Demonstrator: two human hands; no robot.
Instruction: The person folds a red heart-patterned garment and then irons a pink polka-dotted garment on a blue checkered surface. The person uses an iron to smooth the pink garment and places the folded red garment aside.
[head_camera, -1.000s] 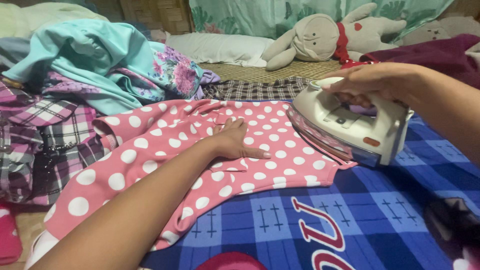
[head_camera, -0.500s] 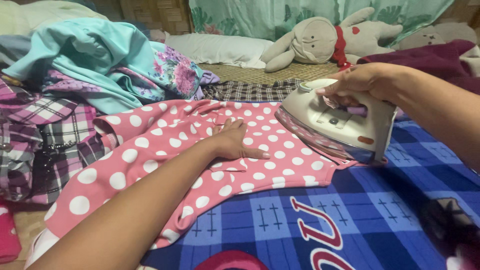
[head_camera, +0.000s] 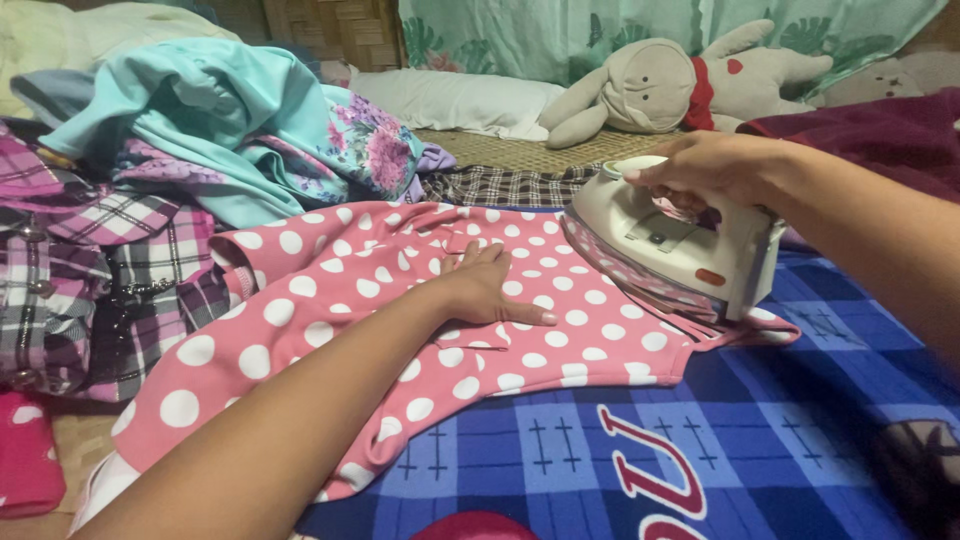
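Right hand (head_camera: 700, 168): fingers wrapped shut round handle of white iron (head_camera: 668, 240), tilted, nose pointing left over pink dotted dress (head_camera: 420, 300) on blue blanket (head_camera: 780, 420); left hand (head_camera: 490, 285): flat, holding nothing, pressing dress just left of iron

Clothes pile (head_camera: 200, 160) blocks 9 to 11 o'clock of the pink dress (head_camera: 400, 320). Iron (head_camera: 665, 240) under right hand (head_camera: 700, 165) obstructs 2 o'clock. Left hand (head_camera: 490, 290) occupies centre. Blue blanket (head_camera: 760, 430) lies flat and passable from 4 to 6 o'clock.
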